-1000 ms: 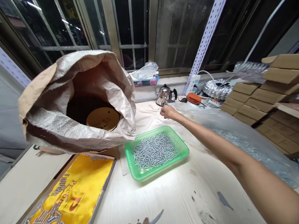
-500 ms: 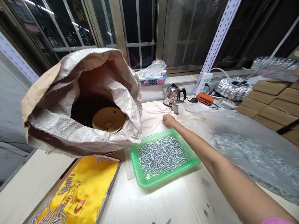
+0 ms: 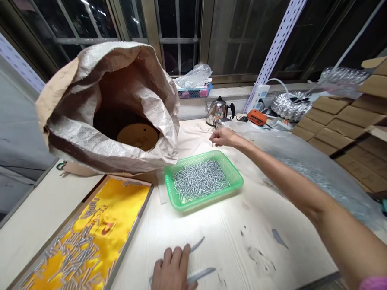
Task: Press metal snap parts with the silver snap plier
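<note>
My right hand (image 3: 223, 137) reaches out past the far rim of a green plastic basket (image 3: 190, 205), in front of the kettle. Its fingers are pinched together. A tiny pale bit shows below the fingertips, too small to name. Many small silver metal pieces (image 3: 201, 180), like short pins or screws, lie in the basket. Near the front edge of the view, my left hand (image 3: 172, 273) rests on the white table (image 3: 233, 251), fingers extended. Grey curved streaks (image 3: 202, 274) lie by it; whether they are marks or objects I cannot tell.
A large open sack (image 3: 114, 162) stands at the left, with a round yellowish disc inside. Before it, a yellow-lined tray (image 3: 125, 210) holds scattered metal pieces. A steel kettle (image 3: 216, 111), an orange device (image 3: 257, 117), plastic sheeting (image 3: 278, 145) and stacked cardboard boxes (image 3: 350, 127) stand behind and right.
My right hand has lifted off the cloth beyond the basket, fingers pinched. My left hand has come further into view at the bottom. The whole view has shifted a little.
</note>
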A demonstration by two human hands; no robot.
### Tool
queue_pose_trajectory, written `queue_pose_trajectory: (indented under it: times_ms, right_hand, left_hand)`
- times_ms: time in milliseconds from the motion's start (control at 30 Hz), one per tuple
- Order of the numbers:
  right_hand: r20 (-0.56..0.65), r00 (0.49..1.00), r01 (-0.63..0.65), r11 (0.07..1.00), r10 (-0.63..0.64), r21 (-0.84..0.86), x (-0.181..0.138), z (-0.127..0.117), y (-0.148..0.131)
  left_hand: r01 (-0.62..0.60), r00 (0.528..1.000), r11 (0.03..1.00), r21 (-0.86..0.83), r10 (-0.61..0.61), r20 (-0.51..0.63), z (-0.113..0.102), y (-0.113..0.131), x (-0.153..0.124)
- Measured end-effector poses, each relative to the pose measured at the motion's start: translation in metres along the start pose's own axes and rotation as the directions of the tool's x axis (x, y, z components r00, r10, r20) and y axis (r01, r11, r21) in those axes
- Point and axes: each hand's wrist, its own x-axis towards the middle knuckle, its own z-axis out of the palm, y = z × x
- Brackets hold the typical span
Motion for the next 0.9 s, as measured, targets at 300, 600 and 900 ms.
queue_pose_trajectory:
  times_ms: [300, 600, 900]
  right_hand:
    - [0.196, 0.643, 0.728, 0.671, -0.740, 0.143, -0.217, 0.063, -0.066]
    - [0.265, 0.692, 0.710, 0.700, -0.671, -0.080, -0.256, 0.128, -0.086]
    - [0.166, 0.662, 0.744, 0.668, -0.731, -0.030, -0.268, 0.161, -0.081]
  left_hand:
    - [-0.004, 0.998, 0.999, -0.054, 0.007, 0.056, -0.040, 0.012, -0.004]
    - [-0.073, 0.997, 0.993, -0.088, 0.073, -0.010, -0.036, 0.011, -0.007]
    - [-0.062, 0.997, 0.991, -0.122, 0.066, 0.026, -0.034, 0.013, -0.015]
